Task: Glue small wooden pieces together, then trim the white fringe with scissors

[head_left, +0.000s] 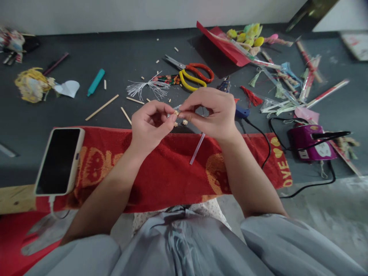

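Observation:
My left hand (152,124) and my right hand (211,111) meet above the far edge of a red towel (166,172). The fingertips of both pinch a tiny beige piece (176,113), whose exact kind I cannot make out. Just below the fingers lies another small beige piece (184,122). A translucent glue stick (197,148) rests on the towel under my right hand. The blue glue gun (242,111) is beside the right wrist, partly hidden by the hand. Beyond my hands are scissors (198,73) with red and yellow handles and a white thread bundle (148,88).
A charging phone (59,161) lies at the left, near a teal marker (96,82) and thin wooden sticks (102,107). On the right stand a purple power adapter (312,142) with black cords, a red tassel (251,96) and wrapped sticks. Red paper (227,46) lies at the back.

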`<state>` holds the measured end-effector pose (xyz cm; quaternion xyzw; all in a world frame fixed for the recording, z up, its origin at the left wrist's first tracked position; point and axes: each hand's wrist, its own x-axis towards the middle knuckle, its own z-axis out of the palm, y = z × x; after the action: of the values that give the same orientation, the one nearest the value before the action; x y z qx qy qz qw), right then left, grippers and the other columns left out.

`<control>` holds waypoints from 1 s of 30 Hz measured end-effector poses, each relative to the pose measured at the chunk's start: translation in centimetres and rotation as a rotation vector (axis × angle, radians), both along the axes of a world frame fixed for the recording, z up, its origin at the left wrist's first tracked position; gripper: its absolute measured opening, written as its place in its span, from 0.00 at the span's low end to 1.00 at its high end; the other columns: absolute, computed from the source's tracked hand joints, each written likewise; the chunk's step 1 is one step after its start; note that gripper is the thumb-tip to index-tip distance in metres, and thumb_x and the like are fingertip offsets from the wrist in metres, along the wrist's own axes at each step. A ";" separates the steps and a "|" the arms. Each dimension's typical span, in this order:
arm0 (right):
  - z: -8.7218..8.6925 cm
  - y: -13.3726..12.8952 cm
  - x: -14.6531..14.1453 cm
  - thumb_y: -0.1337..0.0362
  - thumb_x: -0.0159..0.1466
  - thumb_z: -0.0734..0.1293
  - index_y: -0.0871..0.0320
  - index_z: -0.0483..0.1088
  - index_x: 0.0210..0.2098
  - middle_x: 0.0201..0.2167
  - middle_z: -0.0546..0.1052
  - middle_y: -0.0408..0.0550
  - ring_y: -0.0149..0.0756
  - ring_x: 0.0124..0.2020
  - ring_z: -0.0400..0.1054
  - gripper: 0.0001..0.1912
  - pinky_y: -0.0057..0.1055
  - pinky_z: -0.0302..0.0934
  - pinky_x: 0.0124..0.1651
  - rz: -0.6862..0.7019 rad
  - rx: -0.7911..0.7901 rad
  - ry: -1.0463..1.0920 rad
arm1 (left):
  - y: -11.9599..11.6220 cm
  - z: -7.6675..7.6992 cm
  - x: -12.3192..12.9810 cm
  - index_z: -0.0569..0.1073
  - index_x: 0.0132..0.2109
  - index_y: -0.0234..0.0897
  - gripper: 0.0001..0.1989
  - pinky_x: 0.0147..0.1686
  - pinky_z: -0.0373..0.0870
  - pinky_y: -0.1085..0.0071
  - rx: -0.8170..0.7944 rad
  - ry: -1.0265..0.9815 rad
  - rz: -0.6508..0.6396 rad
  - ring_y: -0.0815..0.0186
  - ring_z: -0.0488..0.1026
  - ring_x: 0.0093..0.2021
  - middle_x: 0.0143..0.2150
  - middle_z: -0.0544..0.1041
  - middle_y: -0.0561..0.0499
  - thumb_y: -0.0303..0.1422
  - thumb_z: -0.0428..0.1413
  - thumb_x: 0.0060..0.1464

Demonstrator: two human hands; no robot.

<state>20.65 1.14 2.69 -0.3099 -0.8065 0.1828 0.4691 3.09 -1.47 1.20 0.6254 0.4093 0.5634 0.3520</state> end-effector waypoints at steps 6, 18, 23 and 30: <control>0.0 0.1 0.0 0.61 0.65 0.66 0.54 0.74 0.32 0.28 0.76 0.41 0.30 0.32 0.72 0.07 0.33 0.70 0.38 0.015 0.088 -0.010 | 0.1 0.0 -0.2 0.75 0.32 0.39 0.08 0.21 0.63 0.78 0.117 0.070 0.045 0.77 0.65 0.23 0.26 0.69 0.56 0.38 0.61 0.53; 0.1 0.1 0.2 0.62 0.65 0.64 0.52 0.72 0.31 0.30 0.76 0.45 0.35 0.35 0.71 0.08 0.39 0.69 0.44 0.002 0.068 -0.104 | 0.0 0.6 -0.6 0.77 0.35 0.42 0.04 0.32 0.69 0.72 0.199 0.318 0.103 0.72 0.69 0.27 0.26 0.72 0.55 0.35 0.59 0.55; 0.1 0.1 0.3 0.63 0.67 0.61 0.53 0.69 0.30 0.30 0.75 0.45 0.35 0.36 0.70 0.10 0.41 0.68 0.46 0.019 0.115 -0.166 | 0.1 0.4 -0.6 0.78 0.35 0.40 0.04 0.29 0.66 0.74 0.191 0.398 0.111 0.72 0.67 0.26 0.25 0.72 0.55 0.35 0.59 0.54; 0.7 0.1 0.7 0.66 0.66 0.60 0.55 0.68 0.30 0.29 0.73 0.44 0.35 0.35 0.69 0.09 0.38 0.66 0.42 0.074 0.099 -0.235 | 0.2 0.2 -0.7 0.77 0.34 0.39 0.04 0.27 0.64 0.76 0.215 0.433 0.061 0.74 0.65 0.24 0.26 0.72 0.55 0.32 0.57 0.53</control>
<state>21.37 1.19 3.43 -0.2759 -0.8748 0.1224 0.3791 2.37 -1.29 1.39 0.7527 0.4317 0.4670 0.1702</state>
